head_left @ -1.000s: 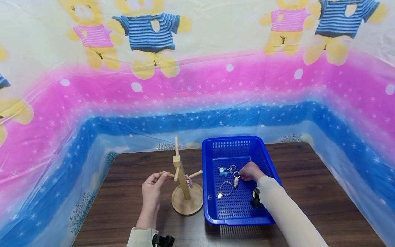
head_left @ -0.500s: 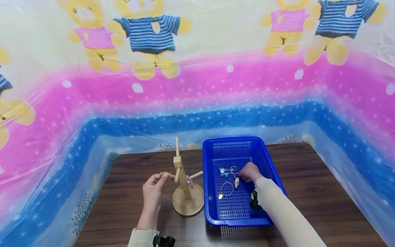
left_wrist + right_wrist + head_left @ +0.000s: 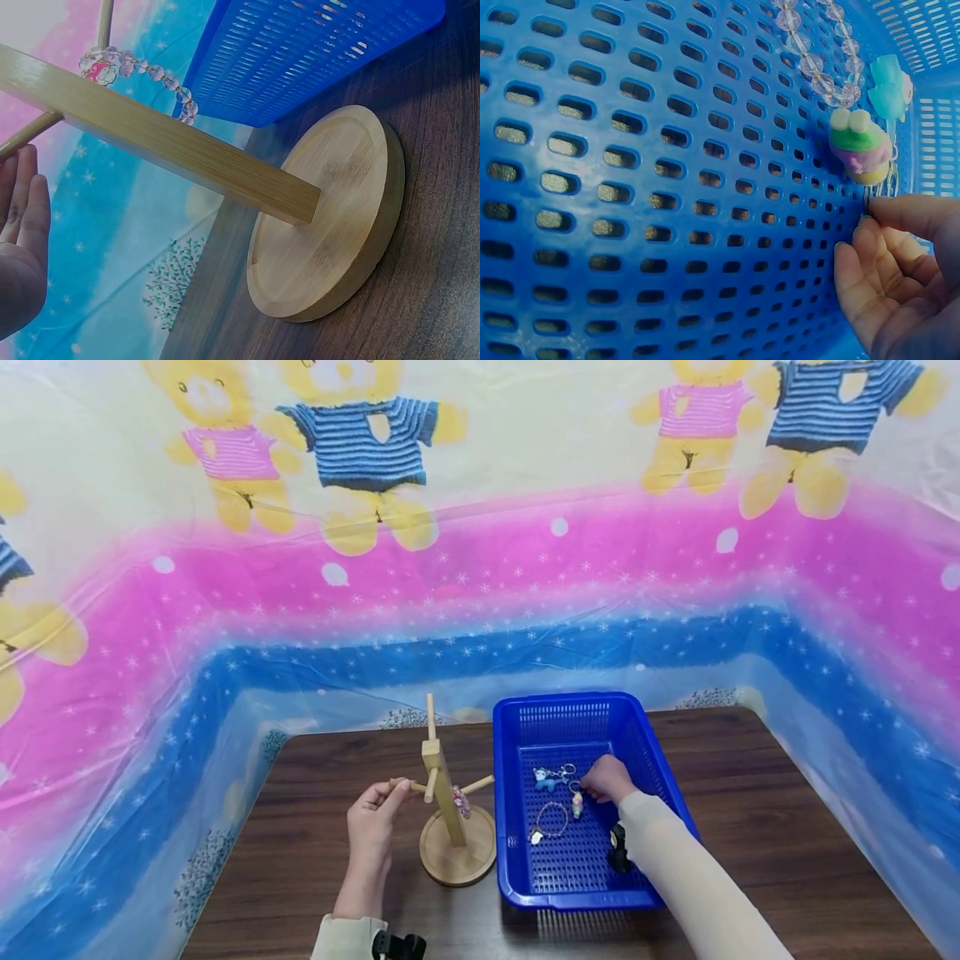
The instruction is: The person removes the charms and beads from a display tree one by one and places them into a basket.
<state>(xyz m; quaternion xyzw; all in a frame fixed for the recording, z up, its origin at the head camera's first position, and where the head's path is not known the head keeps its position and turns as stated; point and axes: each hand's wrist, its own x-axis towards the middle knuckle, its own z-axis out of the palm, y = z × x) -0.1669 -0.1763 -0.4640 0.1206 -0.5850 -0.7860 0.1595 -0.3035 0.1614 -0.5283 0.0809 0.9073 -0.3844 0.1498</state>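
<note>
Listing what lies before us on the dark wood-grain counter [image 3: 300, 827]: item one, a wooden stand [image 3: 450, 817], upright on its round base, several pegs branching from the post. Our left hand [image 3: 372, 822] pinches the end of the left peg [image 3: 416, 787]. From the right peg [image 3: 478, 783], close to the post, hangs a bracelet of clear pinkish beads [image 3: 156, 73]. Item two, a blue perforated basket [image 3: 577, 900], standing just right of the stand. Within it we count three pieces. First, a keychain with a green, lilac and yellow figure [image 3: 861, 146], its ring pinched between thumb and forefinger of our right hand [image 3: 609, 777]; whether the figure touches the basket floor we cannot tell. Second, a keychain with a light-blue figure [image 3: 545, 782], lying just beside the first, to its left. Third, another bead bracelet [image 3: 811, 63], laid in a loop nearer us, a pale charm [image 3: 536, 837] at its edge. Also noted: cream sleeves [image 3: 697, 868] and, behind the counter, a printed backdrop [image 3: 480, 568] with bears in striped shirts
</note>
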